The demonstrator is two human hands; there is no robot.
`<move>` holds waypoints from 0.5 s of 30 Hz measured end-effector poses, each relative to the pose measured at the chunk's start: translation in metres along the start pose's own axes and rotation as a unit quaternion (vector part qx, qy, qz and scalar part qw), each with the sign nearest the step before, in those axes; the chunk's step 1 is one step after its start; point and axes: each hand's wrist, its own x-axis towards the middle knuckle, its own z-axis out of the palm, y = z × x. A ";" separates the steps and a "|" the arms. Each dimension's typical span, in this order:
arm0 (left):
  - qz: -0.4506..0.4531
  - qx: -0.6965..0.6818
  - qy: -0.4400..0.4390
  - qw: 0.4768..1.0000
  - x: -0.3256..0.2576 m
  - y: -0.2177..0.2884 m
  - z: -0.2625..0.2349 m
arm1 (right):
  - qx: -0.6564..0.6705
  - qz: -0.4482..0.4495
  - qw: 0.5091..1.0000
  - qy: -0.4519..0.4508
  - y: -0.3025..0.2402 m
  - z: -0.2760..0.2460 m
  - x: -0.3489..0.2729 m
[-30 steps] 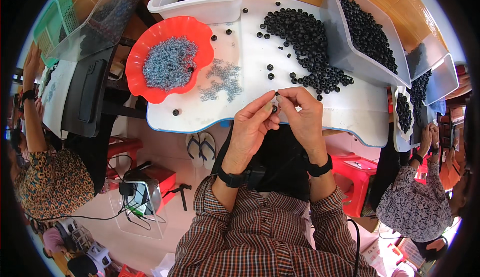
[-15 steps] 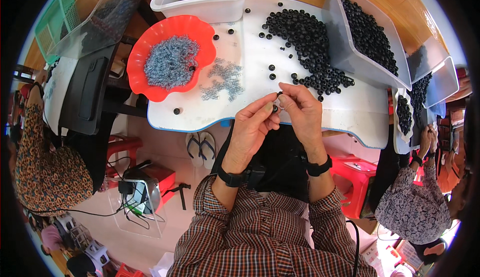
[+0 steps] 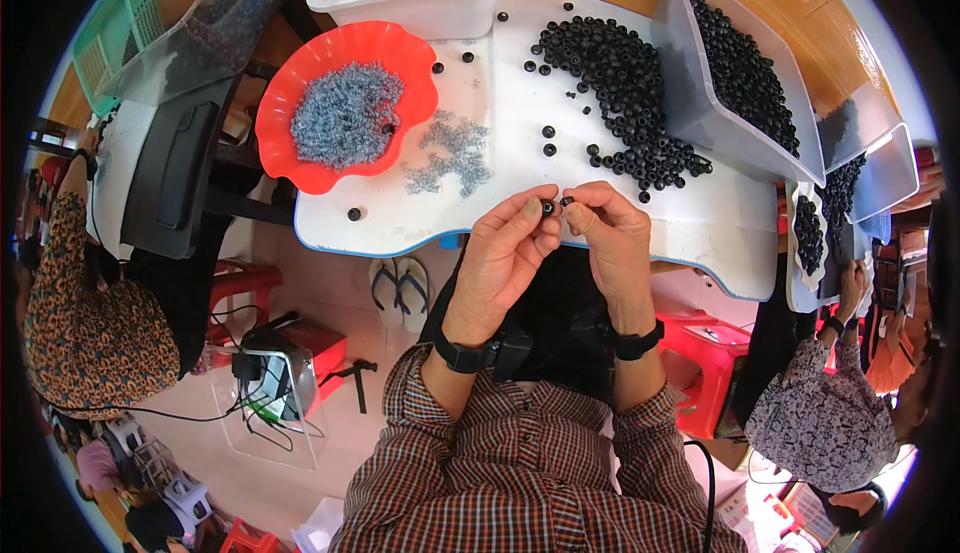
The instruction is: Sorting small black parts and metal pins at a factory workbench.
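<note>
Above the near edge of the white table [image 3: 400, 231], my two hands are close together. My left hand [image 3: 505, 251] is closed, its thumb and fingers pinching a round black part with a hole [image 3: 548, 209]. Beside it, my right hand [image 3: 612, 243] pinches a small dark piece [image 3: 568, 201], partly covered by the fingertips. A narrow gap shows between the two. Beyond the hands, a large heap of similar black parts [image 3: 625, 88] lies spread on the table. To the left, a red scalloped bowl [image 3: 418, 73] holds tiny bluish-clear pieces [image 3: 345, 118], with more scattered beside it [image 3: 455, 153].
A white tub [image 3: 415, 8] of black parts stands at the back; a translucent bin [image 3: 700, 103] of them stands at the right. People sit at either side [image 3: 100, 338] [image 3: 820, 413]. Red stools [image 3: 700, 353], sandals [image 3: 400, 293] and cables are below.
My hands have tilted and drawn slightly apart at the fingertips, so the round black part and the small dark piece now show separately. The view has shifted a little.
</note>
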 end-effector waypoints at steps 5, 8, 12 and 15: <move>0.010 0.003 0.000 1.000 -0.002 0.000 0.001 | -0.027 -0.017 0.999 -0.007 -0.006 0.007 -0.004; 0.013 0.009 0.004 1.000 -0.001 -0.001 0.002 | -0.027 -0.032 0.999 -0.006 -0.009 0.013 -0.006; 0.019 0.027 -0.003 0.999 -0.001 -0.002 0.000 | -0.018 -0.031 0.999 -0.007 -0.007 0.013 -0.006; 0.024 0.036 0.005 0.999 -0.002 -0.003 0.000 | -0.016 -0.038 0.999 -0.007 -0.006 0.014 -0.007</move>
